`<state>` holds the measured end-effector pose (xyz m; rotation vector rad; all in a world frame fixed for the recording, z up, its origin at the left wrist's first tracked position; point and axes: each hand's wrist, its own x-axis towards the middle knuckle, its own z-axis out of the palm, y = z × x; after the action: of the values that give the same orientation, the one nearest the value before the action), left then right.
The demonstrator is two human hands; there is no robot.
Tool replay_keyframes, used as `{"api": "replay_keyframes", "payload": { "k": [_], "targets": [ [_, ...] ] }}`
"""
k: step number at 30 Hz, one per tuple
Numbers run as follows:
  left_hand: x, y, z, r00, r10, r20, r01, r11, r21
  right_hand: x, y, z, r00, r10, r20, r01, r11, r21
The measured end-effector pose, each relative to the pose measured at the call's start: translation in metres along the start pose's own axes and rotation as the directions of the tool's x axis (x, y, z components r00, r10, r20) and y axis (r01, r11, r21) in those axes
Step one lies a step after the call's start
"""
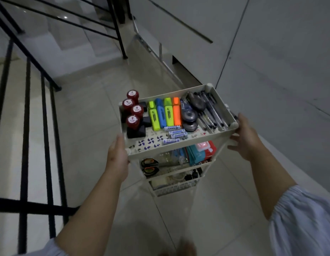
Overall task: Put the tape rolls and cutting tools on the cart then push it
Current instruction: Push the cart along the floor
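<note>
A cream multi-tier cart (pixel 171 151) stands on the tiled floor in front of me. Its top tray holds red stamps (pixel 133 121), highlighters (pixel 165 112), batteries, correction tape rolls (pixel 189 115) and pens (pixel 212 112). Orange-handled scissors (pixel 149 166) lie on the second tier beside teal and red packets. My left hand (pixel 117 156) grips the tray's near left corner. My right hand (pixel 245 136) rests against the near right corner, fingers partly curled around it.
A black stair railing (pixel 27 126) runs along the left, with steps beyond. A white wall (pixel 280 61) and a cabinet front close the right side. Tiled floor (pixel 90 108) stretches ahead of the cart.
</note>
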<state>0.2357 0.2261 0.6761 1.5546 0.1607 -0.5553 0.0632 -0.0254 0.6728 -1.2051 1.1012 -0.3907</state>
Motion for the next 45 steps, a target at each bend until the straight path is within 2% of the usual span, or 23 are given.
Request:
{"api": "replay_keyframes", "payload": {
  "k": [3, 6, 9, 14, 20, 27, 32, 38, 41, 45],
  "targets": [
    [-0.001, -0.003, 0.004, 0.988, 0.149, -0.035, -0.136, 0.96, 0.243, -0.004, -0.007, 0.007, 0.999, -0.011, -0.048, 0.004, 0.989, -0.147],
    [-0.004, -0.002, 0.003, 0.96, 0.278, 0.023, -0.271, 0.907, 0.323, -0.007, -0.016, 0.012, 0.993, -0.11, -0.052, 0.093, 0.962, -0.256],
    [-0.001, -0.001, 0.002, 0.956, 0.29, 0.038, -0.283, 0.885, 0.369, -0.008, -0.025, 0.014, 0.984, -0.176, -0.005, 0.166, 0.935, -0.313],
    [0.006, 0.0, 0.004, 0.955, 0.29, 0.055, -0.286, 0.866, 0.409, -0.018, -0.024, 0.011, 0.984, -0.174, 0.034, 0.173, 0.904, -0.391],
    [0.026, 0.013, 0.011, 0.948, 0.291, 0.13, -0.318, 0.868, 0.38, -0.031, -0.019, 0.015, 0.992, -0.123, -0.042, 0.11, 0.967, -0.231],
    [0.077, 0.039, 0.04, 0.897, 0.252, 0.364, -0.391, 0.837, 0.383, -0.035, -0.003, 0.018, 0.966, -0.095, -0.242, 0.069, 0.991, -0.114],
    [0.117, 0.059, 0.069, 0.824, 0.177, 0.537, -0.437, 0.803, 0.406, -0.034, -0.001, 0.031, 0.909, -0.088, -0.407, 0.075, 0.996, -0.047],
    [0.155, 0.076, 0.093, 0.738, 0.089, 0.668, -0.461, 0.79, 0.405, -0.031, -0.005, 0.052, 0.829, -0.078, -0.553, 0.098, 0.995, 0.007],
    [0.167, 0.085, 0.106, 0.704, 0.075, 0.706, -0.498, 0.761, 0.416, -0.029, -0.007, 0.062, 0.784, -0.073, -0.616, 0.107, 0.994, 0.018],
    [0.186, 0.094, 0.122, 0.691, 0.029, 0.722, -0.503, 0.736, 0.452, -0.025, -0.007, 0.076, 0.736, -0.054, -0.675, 0.112, 0.993, 0.043]
  ]
}}
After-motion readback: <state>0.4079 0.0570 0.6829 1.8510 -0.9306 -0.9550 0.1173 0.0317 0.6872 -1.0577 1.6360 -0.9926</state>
